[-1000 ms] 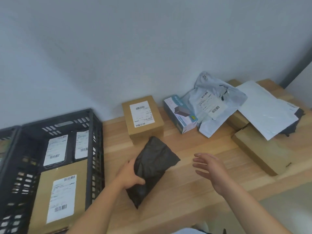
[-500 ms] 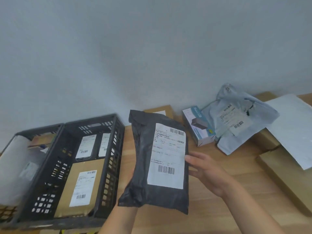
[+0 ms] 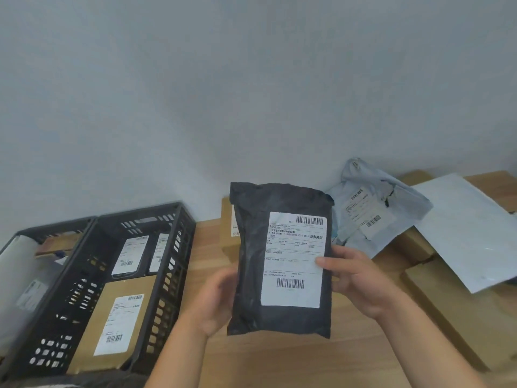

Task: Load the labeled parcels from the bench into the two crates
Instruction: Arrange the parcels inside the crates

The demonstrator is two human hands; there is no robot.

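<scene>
- Both hands, left (image 3: pixel 214 303) and right (image 3: pixel 356 281), gripped the black parcel (image 3: pixel 251 261) upright, label facing the camera.
- Two dark crates (image 3: pixel 183 247) stood left on the bench (image 3: pixel 279 362).

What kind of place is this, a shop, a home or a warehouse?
Probably a parcel dispatch or sorting station: a black mailer with a barcoded shipping label held up, a grey mailer on the wooden bench, and a black crate holding a labeled box.
</scene>
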